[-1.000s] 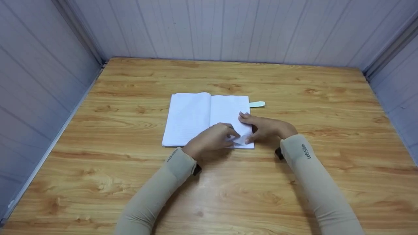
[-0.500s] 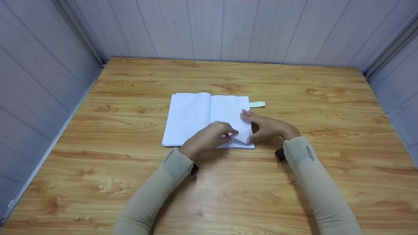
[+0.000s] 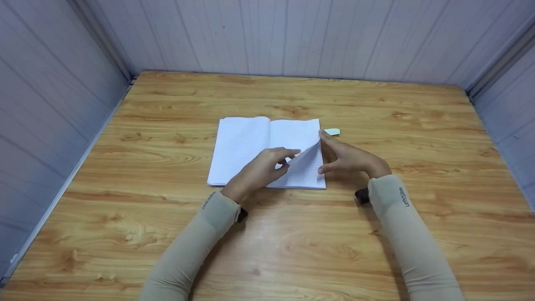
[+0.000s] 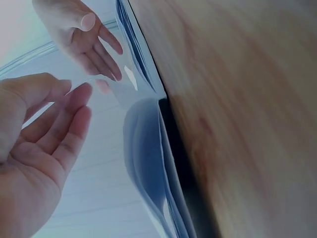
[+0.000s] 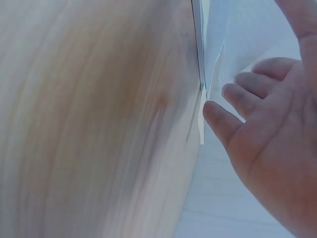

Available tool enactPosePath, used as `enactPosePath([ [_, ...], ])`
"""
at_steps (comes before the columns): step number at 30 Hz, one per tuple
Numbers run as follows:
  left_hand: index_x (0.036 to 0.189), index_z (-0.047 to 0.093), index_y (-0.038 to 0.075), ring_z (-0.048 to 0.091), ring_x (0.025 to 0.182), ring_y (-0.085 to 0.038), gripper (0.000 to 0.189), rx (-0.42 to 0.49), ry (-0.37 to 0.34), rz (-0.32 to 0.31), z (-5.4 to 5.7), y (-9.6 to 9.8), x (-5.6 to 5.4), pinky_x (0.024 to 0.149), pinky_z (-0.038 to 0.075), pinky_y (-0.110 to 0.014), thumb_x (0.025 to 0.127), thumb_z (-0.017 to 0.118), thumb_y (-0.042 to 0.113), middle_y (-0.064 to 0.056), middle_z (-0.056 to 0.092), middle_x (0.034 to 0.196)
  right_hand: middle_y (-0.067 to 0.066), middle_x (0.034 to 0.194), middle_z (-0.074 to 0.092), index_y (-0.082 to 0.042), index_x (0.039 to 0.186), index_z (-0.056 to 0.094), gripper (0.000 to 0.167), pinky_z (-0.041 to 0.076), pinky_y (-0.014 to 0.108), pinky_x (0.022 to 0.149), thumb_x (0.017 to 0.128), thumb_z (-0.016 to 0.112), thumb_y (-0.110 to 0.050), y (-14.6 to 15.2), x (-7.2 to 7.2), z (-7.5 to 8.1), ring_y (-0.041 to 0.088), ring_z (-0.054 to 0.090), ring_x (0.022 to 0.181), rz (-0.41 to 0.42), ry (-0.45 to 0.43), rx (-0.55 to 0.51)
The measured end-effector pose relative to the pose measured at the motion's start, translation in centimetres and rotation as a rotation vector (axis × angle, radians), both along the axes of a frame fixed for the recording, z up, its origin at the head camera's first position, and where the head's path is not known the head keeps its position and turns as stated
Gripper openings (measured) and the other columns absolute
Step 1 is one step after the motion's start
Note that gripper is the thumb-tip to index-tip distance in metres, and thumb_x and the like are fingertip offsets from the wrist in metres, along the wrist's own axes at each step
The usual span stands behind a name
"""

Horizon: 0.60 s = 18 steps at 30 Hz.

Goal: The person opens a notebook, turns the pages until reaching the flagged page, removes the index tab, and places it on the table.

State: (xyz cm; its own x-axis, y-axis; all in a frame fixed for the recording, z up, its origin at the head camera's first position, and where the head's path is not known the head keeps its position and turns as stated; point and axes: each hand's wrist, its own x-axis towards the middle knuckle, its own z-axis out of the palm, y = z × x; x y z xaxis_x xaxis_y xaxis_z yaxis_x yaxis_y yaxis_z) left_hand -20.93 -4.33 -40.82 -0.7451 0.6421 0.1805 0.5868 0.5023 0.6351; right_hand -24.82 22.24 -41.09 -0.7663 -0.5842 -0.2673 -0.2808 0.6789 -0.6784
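A white lined notebook [image 3: 239, 152] lies spread on the wooden table, pages up. My left hand [image 3: 262, 166] is above its right half and pinches the near corner of the right page [image 3: 308, 154], which curves upward off the sheets below. The left wrist view shows thumb and fingertips of the left hand [image 4: 42, 144] almost meeting at the page's edge. Beside the notebook's right edge is my right hand [image 3: 355, 159], fingers extended and thumb apart. In the right wrist view, the right hand [image 5: 277, 129] has its fingertips by the raised page.
A pale green strip [image 3: 332, 131] sticks out from the notebook's upper right side. The wooden table [image 3: 267, 255] stretches around it, with white panelled walls [image 3: 284, 37] at the back and both sides. Long sleeves and dark wrist cameras cover the forearms.
The right page's near corner has been lifted and folded up and leftward with my left hand. My right hand has shifted slightly right, its fingers moving off the page to the edge.
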Motion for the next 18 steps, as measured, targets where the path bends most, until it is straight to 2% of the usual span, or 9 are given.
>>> enactPosePath([
  [3,0.132,0.058,0.004,0.067,0.098,-0.019,0.042,0.056,0.018,0.046,0.1,-0.4,0.1,0.087,0.054,-0.027,0.091,0.058,-0.003,-0.011,0.067,0.121,0.012,0.162,-0.012,-0.007,0.154,-0.007,0.112,0.004,0.048,0.121,0.082,0.075,-0.033,0.0,0.0,-0.1,0.027,-0.009,0.149,-0.025,0.019,-0.011],
  [7,0.13,0.059,0.004,0.068,0.094,-0.02,0.042,0.153,0.049,0.106,0.2,-1.0,0.1,0.085,0.055,-0.026,0.089,0.059,-0.004,-0.012,0.066,0.121,0.013,0.162,-0.01,-0.006,0.154,-0.007,0.112,0.005,0.048,0.121,0.082,0.075,-0.034,0.1,-0.1,-0.2,0.028,-0.007,0.149,-0.016,0.036,-0.01],
  [10,0.128,0.06,0.003,0.065,0.087,-0.02,0.041,0.236,0.066,0.148,0.5,-1.5,0.0,0.082,0.055,-0.026,0.088,0.061,-0.004,-0.013,0.068,0.108,0.013,0.162,-0.008,-0.004,0.153,-0.004,0.11,0.005,0.047,0.121,0.083,0.074,-0.034,0.0,-0.2,-0.2,0.028,-0.006,0.15,0.009,0.037,0.009],
  [14,0.127,0.061,0.003,0.059,0.079,-0.017,0.04,0.305,0.069,0.2,0.9,-2.4,0.0,0.078,0.055,-0.025,0.087,0.063,-0.003,-0.011,0.062,0.087,0.009,0.162,-0.006,-0.006,0.154,-0.002,0.108,0.005,0.047,0.121,0.083,0.073,-0.038,0.0,0.0,-0.2,0.026,-0.004,0.15,0.025,0.0,0.039],
  [18,0.126,0.062,0.004,0.062,0.079,-0.016,0.039,0.34,0.057,0.251,1.4,-3.3,-0.1,0.076,0.055,-0.025,0.087,0.065,-0.001,-0.011,0.065,0.088,0.007,0.163,-0.003,-0.007,0.154,0.001,0.105,0.006,0.047,0.121,0.084,0.072,-0.039,-0.1,0.0,-0.3,0.025,-0.003,0.15,0.044,-0.026,0.041],
])
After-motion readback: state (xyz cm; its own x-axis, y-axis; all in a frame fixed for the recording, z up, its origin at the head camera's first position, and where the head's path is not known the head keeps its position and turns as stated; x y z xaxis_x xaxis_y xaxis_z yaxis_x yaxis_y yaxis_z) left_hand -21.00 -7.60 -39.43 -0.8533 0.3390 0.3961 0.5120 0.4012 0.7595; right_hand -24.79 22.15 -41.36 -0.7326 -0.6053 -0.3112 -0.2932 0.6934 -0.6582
